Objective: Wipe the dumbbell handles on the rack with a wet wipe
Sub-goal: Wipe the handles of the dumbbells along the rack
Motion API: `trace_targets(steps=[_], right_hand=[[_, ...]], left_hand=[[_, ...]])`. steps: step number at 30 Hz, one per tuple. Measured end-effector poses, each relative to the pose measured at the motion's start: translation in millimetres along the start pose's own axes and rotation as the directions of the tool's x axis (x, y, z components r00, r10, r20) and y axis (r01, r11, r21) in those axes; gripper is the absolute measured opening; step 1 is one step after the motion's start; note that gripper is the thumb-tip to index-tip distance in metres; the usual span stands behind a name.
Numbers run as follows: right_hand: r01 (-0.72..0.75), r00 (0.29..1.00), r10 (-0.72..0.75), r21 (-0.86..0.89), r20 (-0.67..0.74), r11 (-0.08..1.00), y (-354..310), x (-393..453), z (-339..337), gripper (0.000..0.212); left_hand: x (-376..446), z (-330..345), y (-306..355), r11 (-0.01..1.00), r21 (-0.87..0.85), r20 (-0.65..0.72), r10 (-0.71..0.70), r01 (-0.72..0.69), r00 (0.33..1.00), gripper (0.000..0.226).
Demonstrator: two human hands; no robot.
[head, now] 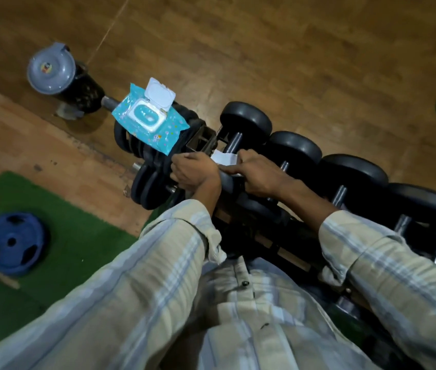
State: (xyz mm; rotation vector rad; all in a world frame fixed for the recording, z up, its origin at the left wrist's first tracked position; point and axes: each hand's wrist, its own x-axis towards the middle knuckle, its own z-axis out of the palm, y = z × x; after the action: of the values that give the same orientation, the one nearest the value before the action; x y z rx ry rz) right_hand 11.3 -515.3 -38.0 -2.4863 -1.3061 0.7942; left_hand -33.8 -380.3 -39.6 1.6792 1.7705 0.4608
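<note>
A person in a striped shirt leans over a dumbbell rack (265, 237), both hands at its far left end. The right hand (258, 173) has its fingers curled around a white wet wipe (223, 158), holding it against the metal handle (234, 144) of the first dumbbell (246, 121) in the row. The left hand (194, 170) sits just beside it with fingers bent down over the near end of that dumbbell; whether it truly grips the weight or only rests on it cannot be told. More black dumbbells (353, 174) lie side by side along the rack toward the right, their steel handles showing between the round heads. An open blue pack of wipes (148, 118), its white lid flipped up, lies on a stack of black weight plates (142, 180) just left of the rack. On the wooden floor (291, 49) beyond stands a bin with a grey lid (51, 68). A blue weight plate (13, 243) lies on a green mat (77, 231) at the left.
</note>
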Motion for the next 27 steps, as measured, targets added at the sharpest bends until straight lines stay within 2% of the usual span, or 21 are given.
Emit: trace_targets(steps=[2,5,7,9,12,15,19,21,24,25,27], right_hand=[[0.018,0.997,-0.016,0.020,-0.080,1.000,5.7,-3.9,8.3,0.085],[-0.010,0.991,0.053,0.329,-0.121,0.944,5.4,-9.1,21.5,0.067],[-0.083,0.989,0.134,0.495,-0.069,0.865,3.0,-10.8,26.1,0.057],[-0.170,0.979,0.198,0.678,0.037,0.716,-5.0,-10.4,28.2,0.058],[-0.285,0.932,0.321,0.889,0.169,0.359,-13.7,-6.3,25.0,0.046],[-0.386,0.845,0.444,0.914,0.297,0.122,-12.3,4.2,24.6,0.053],[-0.376,0.814,0.412,0.912,0.409,-0.162,-12.2,17.7,21.6,0.069],[-0.320,0.843,0.365,0.914,0.395,-0.249,-16.2,21.9,18.1,0.064],[-0.262,0.865,0.341,0.911,0.368,-0.318,-0.6,38.6,47.2,0.069],[-0.261,0.861,0.329,0.893,0.387,-0.366,7.9,44.6,58.8,0.066],[-0.260,0.837,0.351,0.870,0.420,-0.420,-2.8,40.6,39.4,0.047]], left_hand=[[2.1,0.3,0.8,1.000,0.019,0.023,0.005,-0.005,1.000,0.020],[2.8,-0.7,-0.5,0.999,0.037,0.042,0.010,-0.011,0.999,0.021],[2.6,-0.5,-0.9,1.000,0.023,0.045,0.010,-0.011,0.999,0.021],[2.6,-0.3,-1.4,1.000,0.017,0.047,0.010,-0.010,0.999,0.020],[3.2,0.3,-1.0,1.000,0.013,0.047,0.002,-0.003,0.999,0.019],[4.0,0.4,-0.7,1.000,0.012,0.052,-0.008,0.007,0.999,0.019],[4.8,0.1,0.5,1.000,0.005,0.042,-0.012,0.012,0.999,0.020],[4.3,0.2,0.9,1.000,0.001,0.032,-0.011,0.011,0.999,0.019],[3.5,1.2,0.1,1.000,-0.006,0.000,0.005,-0.005,1.000,0.017],[3.2,1.6,0.0,1.000,-0.008,-0.008,0.009,-0.009,1.000,0.017],[3.1,2.5,-0.1,1.000,-0.005,-0.017,0.010,-0.010,1.000,0.017]])
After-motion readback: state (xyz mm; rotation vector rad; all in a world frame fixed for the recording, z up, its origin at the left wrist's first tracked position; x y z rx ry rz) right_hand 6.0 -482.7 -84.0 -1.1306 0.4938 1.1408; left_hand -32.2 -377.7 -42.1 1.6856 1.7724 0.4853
